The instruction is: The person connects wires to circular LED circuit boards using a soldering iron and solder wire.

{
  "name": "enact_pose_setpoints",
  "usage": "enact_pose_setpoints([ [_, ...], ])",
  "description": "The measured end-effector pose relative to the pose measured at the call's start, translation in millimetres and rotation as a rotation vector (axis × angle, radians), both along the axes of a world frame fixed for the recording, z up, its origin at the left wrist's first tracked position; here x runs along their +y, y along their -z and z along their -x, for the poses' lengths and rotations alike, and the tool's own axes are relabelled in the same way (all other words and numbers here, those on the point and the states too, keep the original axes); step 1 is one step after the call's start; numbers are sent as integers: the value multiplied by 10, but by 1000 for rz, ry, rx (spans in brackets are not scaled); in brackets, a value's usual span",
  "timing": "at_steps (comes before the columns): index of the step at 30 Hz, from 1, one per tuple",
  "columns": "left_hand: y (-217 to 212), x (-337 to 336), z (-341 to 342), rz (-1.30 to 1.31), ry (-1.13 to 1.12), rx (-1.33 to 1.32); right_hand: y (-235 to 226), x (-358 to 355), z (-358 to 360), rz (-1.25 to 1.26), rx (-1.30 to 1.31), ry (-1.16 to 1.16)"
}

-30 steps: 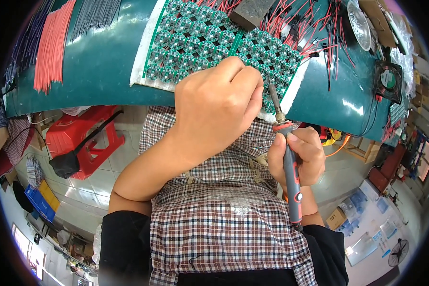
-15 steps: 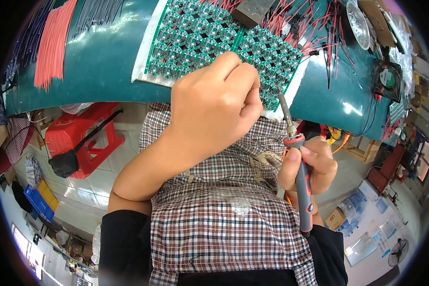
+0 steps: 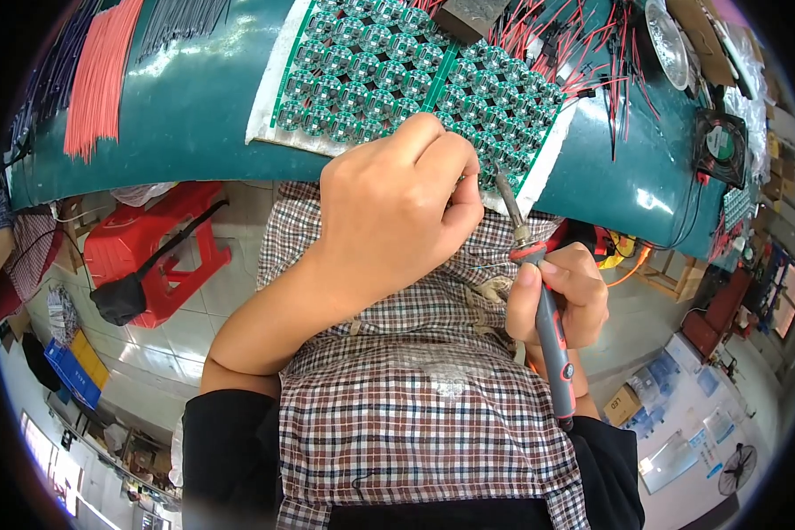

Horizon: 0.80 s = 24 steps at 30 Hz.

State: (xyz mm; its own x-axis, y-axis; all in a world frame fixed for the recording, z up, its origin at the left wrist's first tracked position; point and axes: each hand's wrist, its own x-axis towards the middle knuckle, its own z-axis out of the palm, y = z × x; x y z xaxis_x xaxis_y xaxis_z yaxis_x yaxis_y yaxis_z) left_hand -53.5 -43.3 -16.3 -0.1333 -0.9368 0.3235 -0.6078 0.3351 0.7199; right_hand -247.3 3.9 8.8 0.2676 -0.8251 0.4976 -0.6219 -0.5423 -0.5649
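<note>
My right hand (image 3: 564, 296) grips a soldering iron (image 3: 552, 340) with a grey and red handle, its metal tip pointing up and away toward the right part of a green circuit board panel (image 3: 436, 84). The panel carries many small round boards with components and lies on a white board (image 3: 265, 119). My left hand (image 3: 397, 199) is over the panel's near edge with its fingers pinched together. Whatever they hold is hidden behind the hand. The iron's tip is close to these fingertips; I cannot tell whether it touches a board.
A dark block (image 3: 471, 18) rests on the panel's far edge, by loose red wires (image 3: 583, 44). Bundles of red wires (image 3: 104, 79) and grey wires (image 3: 181, 22) lie left on the green table (image 3: 194, 124). At right are a metal bowl (image 3: 665, 44) and a small black fan (image 3: 718, 147).
My right hand and the soldering iron have shifted left, bringing the tip closer to my left fingertips. My left hand has lowered slightly toward me and stays pinched.
</note>
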Motion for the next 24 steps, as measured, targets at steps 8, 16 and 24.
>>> enact_pose_setpoints([
  [8, -4, 1, 0, -13, -17, -2, 32, -17, -20, 17, 4, -4],
  [16, 15, -13, 4, 12, 19, 3, 63, 41, -39, 34, 50, 17],
  [24, -2, -9, 14, 17, 26, -9, 52, 59, -64, 27, 58, 27],
])
